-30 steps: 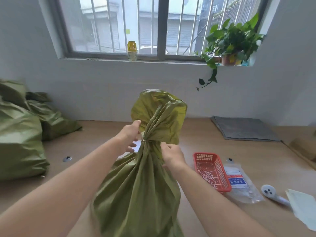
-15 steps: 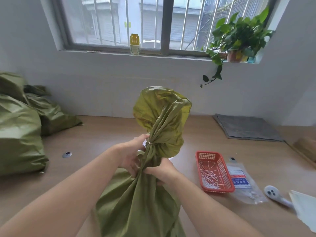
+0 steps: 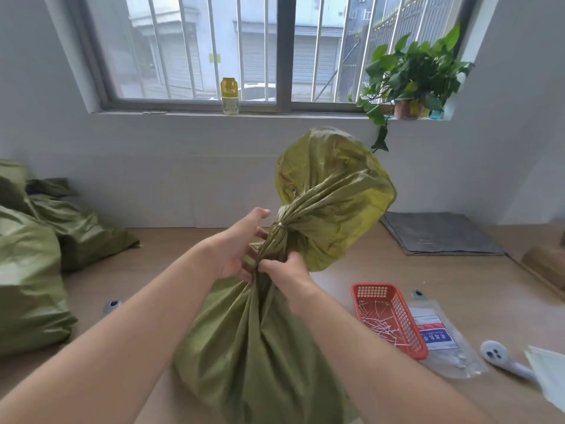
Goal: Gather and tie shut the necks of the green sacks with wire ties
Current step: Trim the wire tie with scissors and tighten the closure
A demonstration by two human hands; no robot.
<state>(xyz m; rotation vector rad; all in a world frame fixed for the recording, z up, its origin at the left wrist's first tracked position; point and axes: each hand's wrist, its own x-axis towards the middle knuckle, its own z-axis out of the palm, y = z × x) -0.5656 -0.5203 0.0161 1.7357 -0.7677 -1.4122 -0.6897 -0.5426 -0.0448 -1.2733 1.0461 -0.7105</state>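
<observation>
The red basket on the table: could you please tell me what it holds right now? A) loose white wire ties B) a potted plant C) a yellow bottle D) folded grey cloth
A: the red basket, lying to the right of the green sack, holds a loose heap of thin white wire ties.

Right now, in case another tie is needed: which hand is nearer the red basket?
Right. The right hand grips the neck of the green sack, up and left of the red basket; the left hand holds the neck's other side, farther from the basket.
</observation>
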